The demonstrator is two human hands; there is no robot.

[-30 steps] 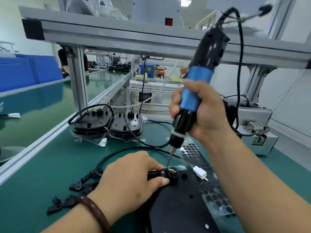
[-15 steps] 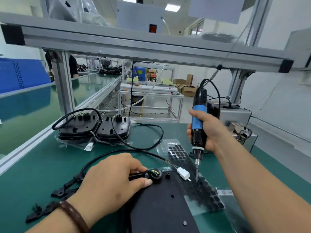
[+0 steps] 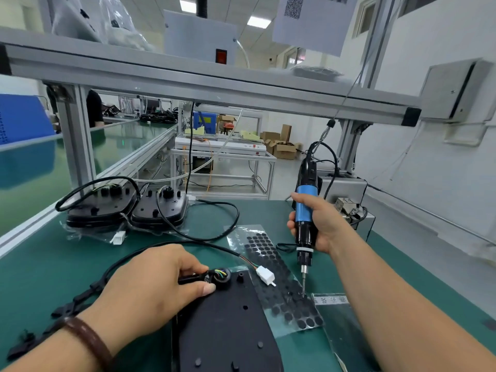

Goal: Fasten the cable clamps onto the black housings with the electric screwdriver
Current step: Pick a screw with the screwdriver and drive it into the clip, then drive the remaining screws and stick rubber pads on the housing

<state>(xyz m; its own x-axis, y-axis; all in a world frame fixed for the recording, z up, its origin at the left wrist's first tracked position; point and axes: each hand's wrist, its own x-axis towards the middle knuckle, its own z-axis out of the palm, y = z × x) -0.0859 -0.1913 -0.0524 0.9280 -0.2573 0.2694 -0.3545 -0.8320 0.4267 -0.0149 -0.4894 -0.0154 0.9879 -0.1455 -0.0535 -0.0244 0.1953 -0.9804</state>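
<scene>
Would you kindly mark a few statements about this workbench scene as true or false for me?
1. The right hand grips the electric screwdriver upright. True.
2. The left hand pinches the cable clamp at the far edge of the near housing. True.
3. The screwdriver's bit rests on the cable clamp. False: it points down at the sheet of black dots, to the right of the near housing.
4. Three housings sit at the back of the bench. False: only two housings sit there, side by side.
</scene>
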